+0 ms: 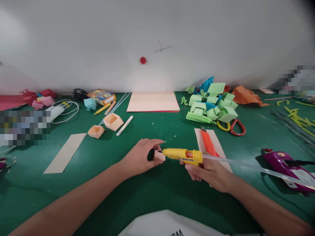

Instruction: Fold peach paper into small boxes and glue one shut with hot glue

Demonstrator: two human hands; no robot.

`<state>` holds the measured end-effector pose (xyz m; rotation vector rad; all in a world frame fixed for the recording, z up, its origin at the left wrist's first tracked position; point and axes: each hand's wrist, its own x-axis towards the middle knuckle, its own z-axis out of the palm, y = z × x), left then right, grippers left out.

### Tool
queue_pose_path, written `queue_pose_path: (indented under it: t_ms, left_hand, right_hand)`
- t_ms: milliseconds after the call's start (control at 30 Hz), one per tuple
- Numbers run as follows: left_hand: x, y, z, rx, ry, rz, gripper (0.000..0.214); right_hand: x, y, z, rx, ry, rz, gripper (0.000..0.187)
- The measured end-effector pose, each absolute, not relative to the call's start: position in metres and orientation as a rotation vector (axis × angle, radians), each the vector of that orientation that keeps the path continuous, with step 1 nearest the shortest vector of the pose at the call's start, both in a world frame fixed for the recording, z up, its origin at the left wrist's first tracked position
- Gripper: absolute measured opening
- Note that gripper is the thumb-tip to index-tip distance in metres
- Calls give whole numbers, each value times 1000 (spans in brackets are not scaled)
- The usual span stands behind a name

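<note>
My left hand [142, 157] is closed around a small peach folded paper piece [159, 155] held just above the green table [152, 193]. My right hand [209, 170] grips a yellow glue gun [183, 155] by its handle, and a long clear glue stick [246, 165] trails out of its back to the right. The gun's nozzle touches the paper piece. An orange utility knife [208, 142] lies on a peach paper strip [199, 139] just behind my right hand.
Two peach paper boxes [113, 121] and a white pen [124, 125] lie at left centre, with a paper strip [65, 152] nearer. A peach sheet [153, 101] sits at the back. Green folded boxes [213, 106] and scissors [232, 127] lie right; a purple glue gun [286, 165] far right.
</note>
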<state>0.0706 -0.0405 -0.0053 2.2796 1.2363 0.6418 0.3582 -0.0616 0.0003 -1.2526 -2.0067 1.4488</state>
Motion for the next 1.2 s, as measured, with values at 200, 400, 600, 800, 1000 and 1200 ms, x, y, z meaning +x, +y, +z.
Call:
queue_pose_path:
  t_ms: [200,400,600,800,1000,1200]
  left_hand:
    - [70,-42,-3,2270,1183,605,73]
    - [72,-41,-1,2243,1157,592,67]
    - [69,-42,1,2266,1122,573,68]
    - [65,-42,3,2221,1042,659,46]
    - [66,-39,-1,2168,1062,661,48]
    - [67,-41,1,2257,1181,729,43]
  right_hand:
    - [357,-62,6,-1294,-2049,1424,48]
    - [361,-63,5,-1363,-2039,1435,52]
    - [363,-62,3,-1373,-2049,1449,55]
    - [364,-60,1,-1311,-2069,1402,53]
    - [364,-60,1,-1313,-2089,1390,55]
    - [361,-61,7,-1319,-2091,1389,51]
